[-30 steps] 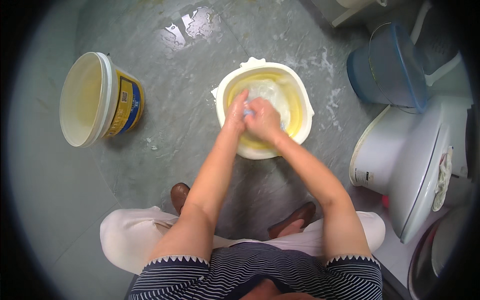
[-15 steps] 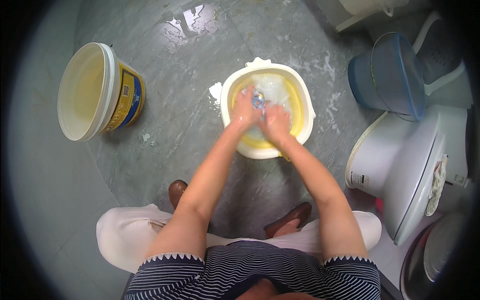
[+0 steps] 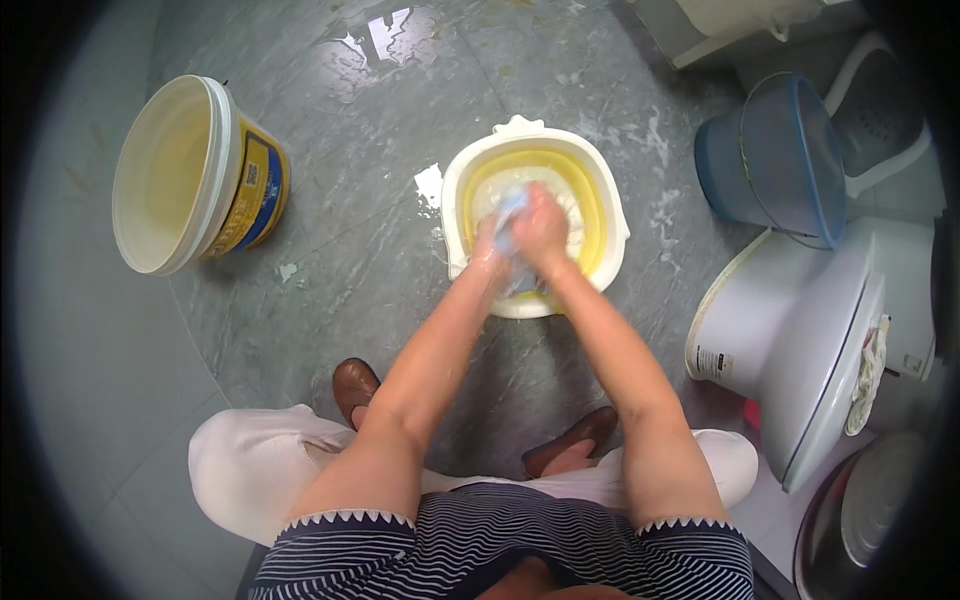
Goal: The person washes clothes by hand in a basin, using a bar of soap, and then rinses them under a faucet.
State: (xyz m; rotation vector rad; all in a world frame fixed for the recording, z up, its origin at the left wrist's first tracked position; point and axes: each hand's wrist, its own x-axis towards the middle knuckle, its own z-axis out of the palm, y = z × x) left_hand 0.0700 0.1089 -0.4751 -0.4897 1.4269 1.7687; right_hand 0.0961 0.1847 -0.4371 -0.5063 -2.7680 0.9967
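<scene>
A white and yellow basin with soapy water in it stands on the floor in front of me. Over the water, both hands have hold of a wet, light blue cloth, bunched up and smeared by motion. My left hand is closed on its left side. Against it from the right presses my right hand, closed with the fingers curled in. More of the bluish cloth hangs below the hands toward the basin's near wall. The exact finger positions are blurred.
A large white and yellow bucket sits on the left. To the right are a blue pail, a toilet with a pale cloth on it, and a dark round metal vessel. The grey tiled floor is wet with suds.
My hands have come closer together, and the right hand has risen over the cloth. The bluish cloth is now bunched between them, with part hanging nearer me. Less pale suds show in the water.
</scene>
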